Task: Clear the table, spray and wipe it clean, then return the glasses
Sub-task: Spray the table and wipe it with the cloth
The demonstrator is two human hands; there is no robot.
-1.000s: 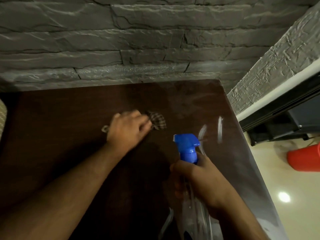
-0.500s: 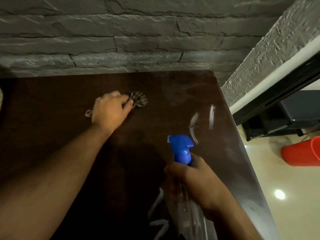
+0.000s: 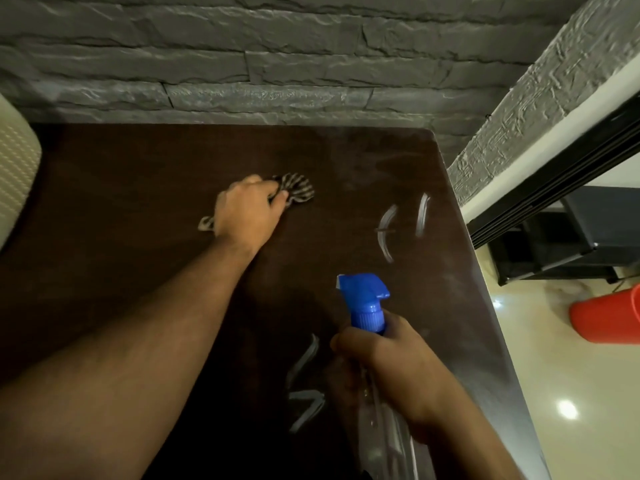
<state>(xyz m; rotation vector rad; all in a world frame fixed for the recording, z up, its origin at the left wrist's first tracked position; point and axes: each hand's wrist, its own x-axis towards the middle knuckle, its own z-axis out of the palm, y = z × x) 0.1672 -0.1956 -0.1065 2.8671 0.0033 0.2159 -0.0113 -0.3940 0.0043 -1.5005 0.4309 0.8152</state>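
table (image 3: pixel 104 209): left hand (image 3: pixel 247 211) clenches cloth (image 3: pixel 298 188) mid-surface; right hand (image 3: pixel 391 365) grasps spray bottle (image 3: pixel 365 299) near right edge.

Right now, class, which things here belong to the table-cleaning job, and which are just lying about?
Belong to the job:
cloth, under the left hand
spray bottle, in the right hand
table

Just lying about:
red bucket
black stand

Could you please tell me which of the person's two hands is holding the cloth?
The left hand grips the checked cloth; the right hand holds the spray bottle.
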